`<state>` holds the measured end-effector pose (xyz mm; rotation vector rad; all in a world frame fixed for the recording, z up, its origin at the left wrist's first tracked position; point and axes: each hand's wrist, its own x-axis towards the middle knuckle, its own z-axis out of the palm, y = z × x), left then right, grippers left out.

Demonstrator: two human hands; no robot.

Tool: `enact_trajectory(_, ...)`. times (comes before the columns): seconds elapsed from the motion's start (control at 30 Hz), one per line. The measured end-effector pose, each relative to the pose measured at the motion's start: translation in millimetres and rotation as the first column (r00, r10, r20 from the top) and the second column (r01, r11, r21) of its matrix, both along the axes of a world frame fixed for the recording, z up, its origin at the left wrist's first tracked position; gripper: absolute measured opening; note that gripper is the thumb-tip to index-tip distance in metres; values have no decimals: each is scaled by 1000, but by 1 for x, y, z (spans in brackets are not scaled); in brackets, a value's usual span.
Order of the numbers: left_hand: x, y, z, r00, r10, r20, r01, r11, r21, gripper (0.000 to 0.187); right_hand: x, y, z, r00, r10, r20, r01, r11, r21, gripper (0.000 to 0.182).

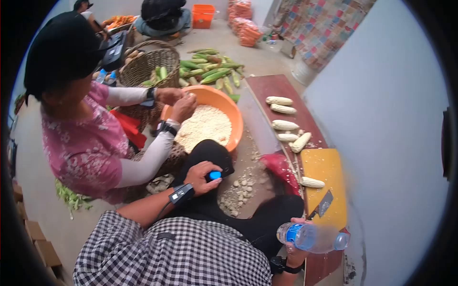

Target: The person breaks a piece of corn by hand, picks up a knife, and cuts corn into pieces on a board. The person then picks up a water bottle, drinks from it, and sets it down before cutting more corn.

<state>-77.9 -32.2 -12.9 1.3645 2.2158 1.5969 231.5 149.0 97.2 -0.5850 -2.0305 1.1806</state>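
Observation:
My left hand (202,177) rests on my left knee, its fingers closed round a blue bottle cap (215,175). On the right, my right hand (296,248) holds a clear plastic bottle (317,238) with a blue label, tilted sideways with its neck to the right. Just beyond it, a knife (324,204) lies on a yellow cutting board (322,167). One peeled corn cob (312,182) is on the board's left edge, and several more lie on the red-brown plank (267,86) farther up.
A co-worker in a pink top (83,148) holds both hands over an orange basin (234,114) of kernels at the left. Unpeeled corn (214,71) and a wicker basket (150,64) are beyond. A red bag (279,169) lies beside the plank; a white wall (391,119) stands right.

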Motion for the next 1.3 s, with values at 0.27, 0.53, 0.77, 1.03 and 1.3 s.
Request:
enact_trajectory(0.27,-1,1,4,999,12,37,-12,1000,0,26,-2,-5,13,996,-93,-9,93,995,-41,82)
enact_trajectory(0.53,-2,0,-2,1000,-3,22,3,1000,3,27,5,0,-5,995,-59,76,64,996,-58,82)
enact_trajectory(0.77,-5,3,3,1000,-1,26,1,1000,1,26,-2,-1,-6,995,-32,89,35,999,-34,80)
enact_trajectory(1.03,-4,0,-1,1000,3,-1,-3,1000,6,25,-2,0,-15,995,15,103,-18,999,30,82)
enact_trajectory(1.3,-7,3,-4,1000,-5,27,5,1000,-1,25,-6,-1,-23,991,12,133,-15,1000,24,84)
